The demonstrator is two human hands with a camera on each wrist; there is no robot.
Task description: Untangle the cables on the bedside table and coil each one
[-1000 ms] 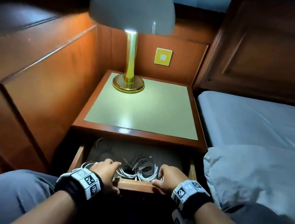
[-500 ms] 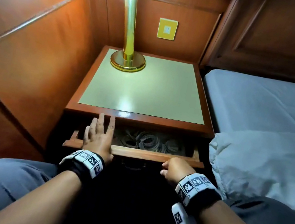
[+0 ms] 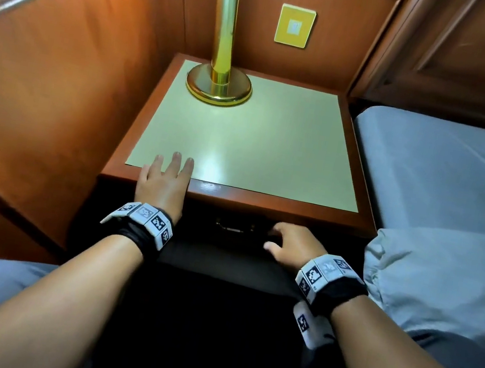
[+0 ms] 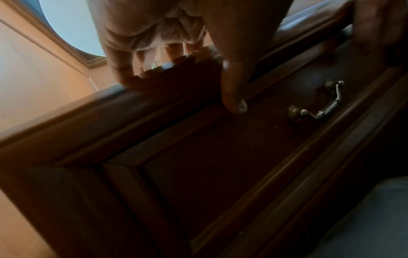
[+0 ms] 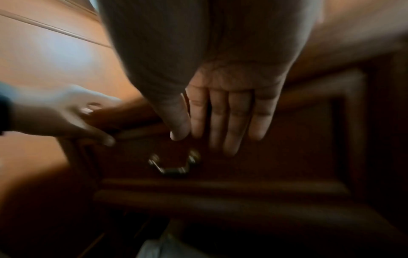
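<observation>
1. Left hand (image 3: pixel 163 183) lies flat over the front edge of the bedside table (image 3: pixel 264 202), fingers (image 3: pixel 176 161) straight & slightly spread on the green top, thumb hanging down over the drawer front (image 4: pixel 220 148). Holds nothing.
2. Right hand (image 3: pixel 295 245) is against the drawer front, fingers straight & close together, nothing in its grip.
3. Drawer handle (image 3: pixel 232 229) sits just left of the right hand, just below its fingertips in the right wrist view; not touching it.
4. Drawer is closed; cables not visible in any view.
5. Lamp base (image 3: pixel 218 86) stands on the table's top beyond the left hand, well apart.
6. Bed (image 3: pixel 448 173) & pillow (image 3: pixel 443 281) lie right of the right hand.
</observation>
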